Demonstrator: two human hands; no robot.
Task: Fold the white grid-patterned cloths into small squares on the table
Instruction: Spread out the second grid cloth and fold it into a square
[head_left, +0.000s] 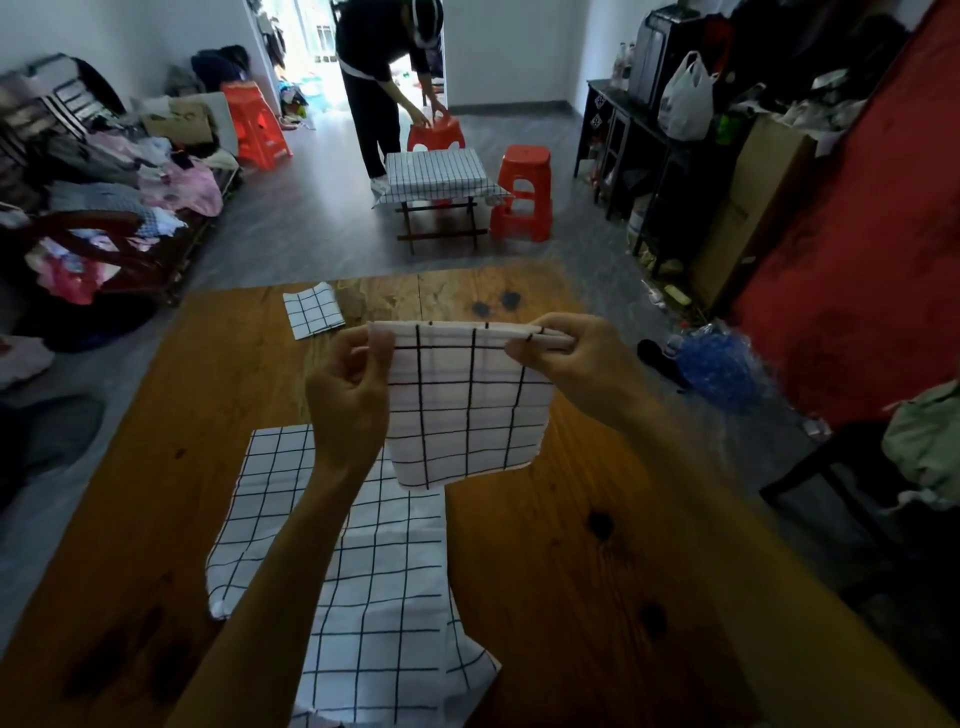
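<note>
I hold a folded white grid-patterned cloth (467, 410) up above the wooden table (597, 519). My left hand (348, 395) pinches its top left corner and my right hand (571, 358) pinches its top right corner, so it hangs between them. Beneath my left forearm a larger grid cloth (374, 597) lies spread flat on the table. A small folded grid square (313, 310) rests near the table's far left edge.
Beyond the table stands a small folding table (441, 174) draped in grid cloth, with red plastic stools (522, 195) around it and a person (384, 78) bending over one. Clothes are piled at left (104, 187). Shelves and bags line the right wall (685, 98).
</note>
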